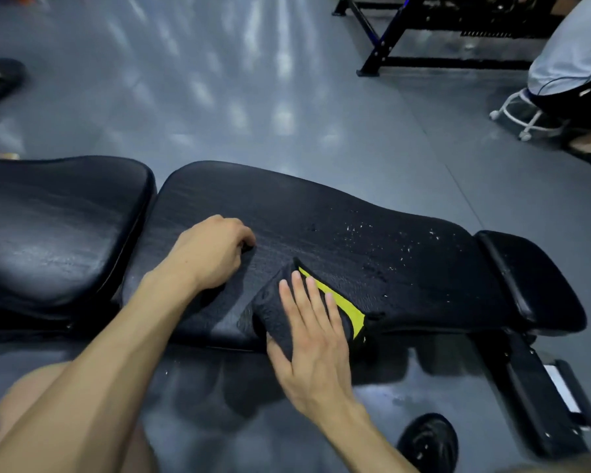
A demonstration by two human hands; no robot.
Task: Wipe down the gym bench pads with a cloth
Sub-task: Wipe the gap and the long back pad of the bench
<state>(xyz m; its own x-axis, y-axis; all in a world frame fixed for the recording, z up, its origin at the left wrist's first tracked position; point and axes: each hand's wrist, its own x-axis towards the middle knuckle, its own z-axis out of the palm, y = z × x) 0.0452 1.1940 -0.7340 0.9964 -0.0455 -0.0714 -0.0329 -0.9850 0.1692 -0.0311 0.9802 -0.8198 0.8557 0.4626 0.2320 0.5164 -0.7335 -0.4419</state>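
Note:
A black gym bench lies across the view, with a long back pad point(338, 216), a seat pad point(58, 220) at the left and a small head pad point(533, 281) at the right. White specks dot the back pad's right half. A black cloth with a yellow stripe point(338, 302) lies on the back pad's near edge. My right hand point(314, 332) lies flat on the cloth, fingers spread, thumb under its near edge. My left hand point(212, 254) rests on the back pad to the left, fingers curled on the pad.
Grey glossy floor point(236, 97) surrounds the bench. A black rack frame point(382, 52) stands at the back right, beside a seated person point(574, 52) on a white wheeled stool point(526, 114). My black shoe point(427, 442) is near the bench's foot point(543, 387).

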